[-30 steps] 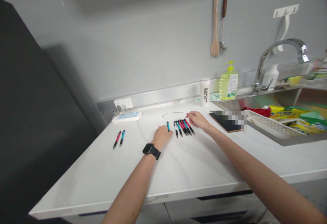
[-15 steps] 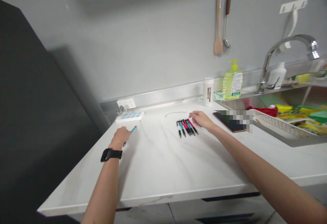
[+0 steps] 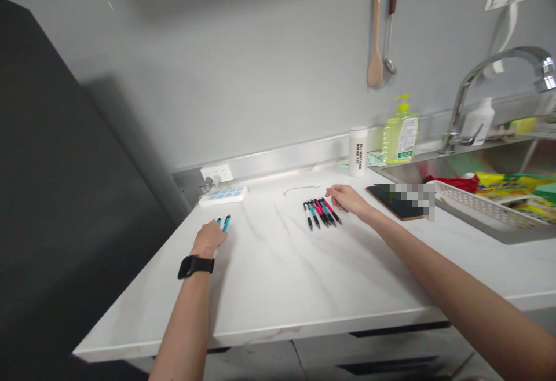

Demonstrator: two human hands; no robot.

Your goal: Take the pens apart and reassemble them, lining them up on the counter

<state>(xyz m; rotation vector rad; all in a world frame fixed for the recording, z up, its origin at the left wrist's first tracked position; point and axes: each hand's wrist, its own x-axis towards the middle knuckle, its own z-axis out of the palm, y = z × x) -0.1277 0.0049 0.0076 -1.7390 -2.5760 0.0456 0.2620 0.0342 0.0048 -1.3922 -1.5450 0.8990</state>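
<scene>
On the left of the countertop [image 3: 269, 288], my left hand [image 3: 207, 237] is closed around a blue pen [image 3: 226, 223]. A second blue pen [image 3: 219, 221] shows just beside it, mostly covered by the fingers. The black watch [image 3: 196, 266] is on that wrist. Further right, several pens lie side by side in a row, among them a white pen [image 3: 308, 215], a blue pen [image 3: 313, 214] and a red pen [image 3: 321, 211]; all have black grips pointing toward me. My right hand [image 3: 346, 198] rests by the row's right end, its fingers curled and no object visible in them.
A power strip [image 3: 225, 196] lies at the back left and a thin wire [image 3: 301, 187] behind the row. To the right are a dark tablet-like slab [image 3: 393, 202], a white canister [image 3: 358, 152], a soap bottle [image 3: 400, 132] and the sink with a white basket [image 3: 473, 204].
My left hand has tilted downward at the left, and a second blue pen now shows beside the first. My right hand stays by the row. The view has shifted slightly.
</scene>
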